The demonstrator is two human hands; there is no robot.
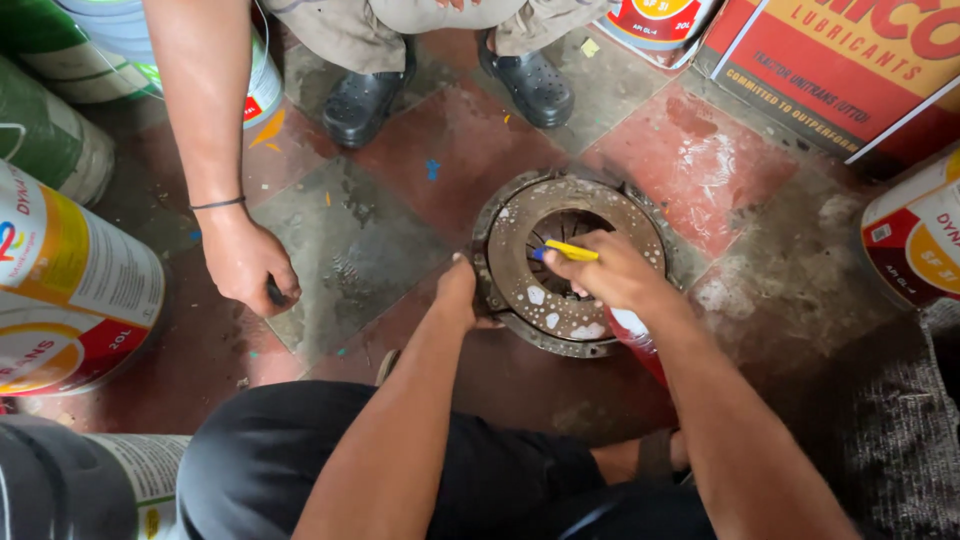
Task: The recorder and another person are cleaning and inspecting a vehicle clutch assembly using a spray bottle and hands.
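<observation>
A round, rusty metal clutch plate (520, 290) with white soapy patches lies flat on the tiled floor. My left hand (458, 290) presses on its left rim. Over the plate's open centre, my right hand (612, 270) is closed around a toothbrush with a yellow handle and blue end (565, 250). A red object (640, 345) shows just under my right wrist, mostly hidden.
Another person crouches opposite, black clogs (360, 100) on the floor, one hand (245, 262) resting on the tiles and holding a small dark item. Large oil buckets (70, 290) stand at left, cartons and buckets (915, 235) at right. A grey mat (890, 430) lies at lower right.
</observation>
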